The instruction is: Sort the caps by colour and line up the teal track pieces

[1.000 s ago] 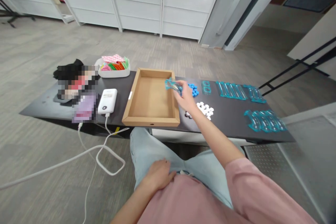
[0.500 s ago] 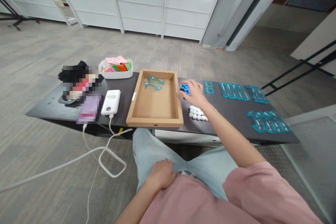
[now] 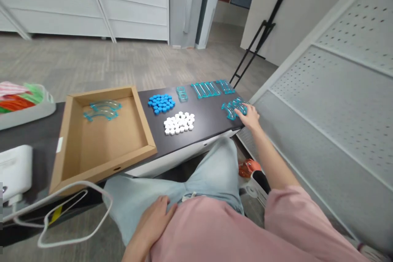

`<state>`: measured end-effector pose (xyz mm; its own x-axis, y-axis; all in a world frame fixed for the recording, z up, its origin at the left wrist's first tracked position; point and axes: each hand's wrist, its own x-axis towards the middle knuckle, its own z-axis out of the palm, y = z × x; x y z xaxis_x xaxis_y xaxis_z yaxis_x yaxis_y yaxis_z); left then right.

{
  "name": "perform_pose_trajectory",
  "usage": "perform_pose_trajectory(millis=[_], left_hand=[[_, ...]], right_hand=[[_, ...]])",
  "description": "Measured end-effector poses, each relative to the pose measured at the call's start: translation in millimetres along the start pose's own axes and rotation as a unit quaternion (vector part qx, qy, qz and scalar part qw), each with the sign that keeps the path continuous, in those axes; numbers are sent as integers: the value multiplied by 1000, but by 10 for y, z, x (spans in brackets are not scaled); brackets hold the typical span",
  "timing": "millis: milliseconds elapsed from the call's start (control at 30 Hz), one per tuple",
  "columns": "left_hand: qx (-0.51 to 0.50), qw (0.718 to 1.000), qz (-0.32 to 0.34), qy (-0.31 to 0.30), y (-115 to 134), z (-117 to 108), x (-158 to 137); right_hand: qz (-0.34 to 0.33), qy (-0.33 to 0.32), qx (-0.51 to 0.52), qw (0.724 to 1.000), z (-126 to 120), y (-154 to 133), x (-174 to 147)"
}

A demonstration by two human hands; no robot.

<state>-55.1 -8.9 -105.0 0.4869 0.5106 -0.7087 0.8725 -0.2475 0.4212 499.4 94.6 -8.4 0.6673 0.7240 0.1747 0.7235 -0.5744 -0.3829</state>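
My right hand (image 3: pixel 251 117) is at the far right of the table, thumb and fingers closed round the end piece of a row of curved clear tube pieces with teal ends (image 3: pixel 231 110). The row still lies on the tabletop. My left hand (image 3: pixel 157 217) rests on my lap by the shirt hem, fingers stretched out, holding nothing. Two more curved tube pieces (image 3: pixel 104 106) lie in the cardboard tray (image 3: pixel 144 131). Between tray and right hand are a cluster of blue hexagonal pieces (image 3: pixel 161 103) and a cluster of white hexagonal pieces (image 3: pixel 180 123).
Straight clear tubes (image 3: pixel 205 89), short teal-edged pieces (image 3: pixel 181 94) and other teal-ended pieces (image 3: pixel 225 86) line the table's back edge. At left are a white bin (image 3: pixel 39 110) of colourful items and a white power bank (image 3: pixel 16 170) with a cable. A perforated panel (image 3: pixel 322 102) stands at right.
My right hand has moved from the blue hexagonal pieces to the curved tube pieces at the right end. The view has turned right. My left hand stays on my lap.
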Motion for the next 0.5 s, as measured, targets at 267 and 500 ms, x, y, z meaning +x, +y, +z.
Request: perform_pose_trajectory(millis=[267,500], left_hand=[[19,1000,-12,-1,49,-36,-48],[26,1000,-12,1,141,-118,-126]], right_hand=[[-18,-48,-46,998,532,-465,30],[-68,-77,-29,994,603,-714,-172]])
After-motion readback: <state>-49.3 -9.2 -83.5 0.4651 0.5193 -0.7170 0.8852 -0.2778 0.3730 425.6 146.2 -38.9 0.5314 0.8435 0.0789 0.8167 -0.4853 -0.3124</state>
